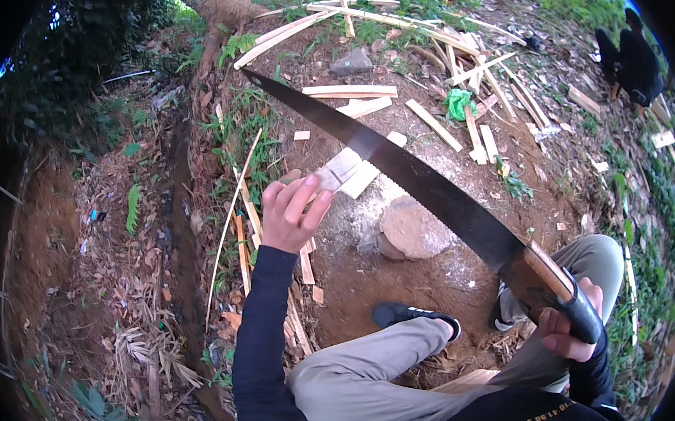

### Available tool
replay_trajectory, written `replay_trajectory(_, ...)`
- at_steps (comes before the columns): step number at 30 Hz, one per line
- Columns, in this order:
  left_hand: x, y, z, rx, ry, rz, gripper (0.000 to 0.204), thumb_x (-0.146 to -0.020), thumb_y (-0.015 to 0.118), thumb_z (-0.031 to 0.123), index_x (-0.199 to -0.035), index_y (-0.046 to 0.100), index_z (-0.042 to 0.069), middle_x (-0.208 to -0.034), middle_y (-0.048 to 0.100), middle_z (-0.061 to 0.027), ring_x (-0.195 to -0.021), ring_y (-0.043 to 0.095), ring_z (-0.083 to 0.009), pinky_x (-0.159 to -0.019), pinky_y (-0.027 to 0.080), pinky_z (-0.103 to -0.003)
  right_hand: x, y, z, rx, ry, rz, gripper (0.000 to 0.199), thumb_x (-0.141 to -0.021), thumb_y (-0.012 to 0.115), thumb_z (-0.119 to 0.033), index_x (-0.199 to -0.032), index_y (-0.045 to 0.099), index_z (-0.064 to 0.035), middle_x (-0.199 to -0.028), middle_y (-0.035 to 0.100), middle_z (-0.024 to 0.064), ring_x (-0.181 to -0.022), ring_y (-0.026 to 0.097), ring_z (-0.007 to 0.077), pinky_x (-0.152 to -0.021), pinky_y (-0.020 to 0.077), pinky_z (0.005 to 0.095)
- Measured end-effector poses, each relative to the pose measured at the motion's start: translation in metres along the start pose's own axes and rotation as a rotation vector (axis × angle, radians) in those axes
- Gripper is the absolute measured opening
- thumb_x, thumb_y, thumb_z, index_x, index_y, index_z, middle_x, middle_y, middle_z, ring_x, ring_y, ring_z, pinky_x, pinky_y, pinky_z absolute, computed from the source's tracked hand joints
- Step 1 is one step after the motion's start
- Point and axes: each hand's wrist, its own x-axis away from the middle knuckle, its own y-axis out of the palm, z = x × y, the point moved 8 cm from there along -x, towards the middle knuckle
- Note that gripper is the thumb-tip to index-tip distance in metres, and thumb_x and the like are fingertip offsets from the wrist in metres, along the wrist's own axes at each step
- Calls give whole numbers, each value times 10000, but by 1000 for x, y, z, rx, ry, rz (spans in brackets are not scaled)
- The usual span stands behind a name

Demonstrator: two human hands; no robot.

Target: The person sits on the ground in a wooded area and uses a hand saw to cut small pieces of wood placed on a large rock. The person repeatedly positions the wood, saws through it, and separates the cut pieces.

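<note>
My right hand (571, 323) is closed round the wooden, dark-wrapped handle of a handsaw (429, 180). Its long, curved, toothed blade slants up and to the left across the view. My left hand (298, 209) pinches a short, pale wooden board (340, 170) by its near end. The blade passes over the far part of this board and hides some of it; whether the teeth touch the wood I cannot tell. Below the blade, a flat reddish stone (413, 227) lies on the ground, with pale dust around it.
Wooden strips (349, 92) lie scattered on the soil ahead, more of them piled at the far right. A green plastic bag (459, 103) and a grey rock (351, 62) are among them. A ditch (180, 260) runs along the left. Another person (632, 65) crouches at the far right.
</note>
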Motion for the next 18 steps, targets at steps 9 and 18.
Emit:
replay_trajectory(9,8,0,-11,33,-39,1,953,-616,916,183,-1389,360,144,-1416,399,-134,-1082,534,-314,-851,483,-459,-9,23,-7,80,-118,-125,284,-595,727,34,-513,480,-80,-500,559,53,-408,555,199,-432,424,288)
replay_trajectory(18,12,3,-10,9,-94,-65,1003,-568,910,143,-1412,369,148,-1424,390,-126,-937,586,-270,-832,461,-454,-10,44,10,194,-98,-157,216,-623,725,18,-530,548,-61,-499,571,53,-397,571,198,-405,398,281)
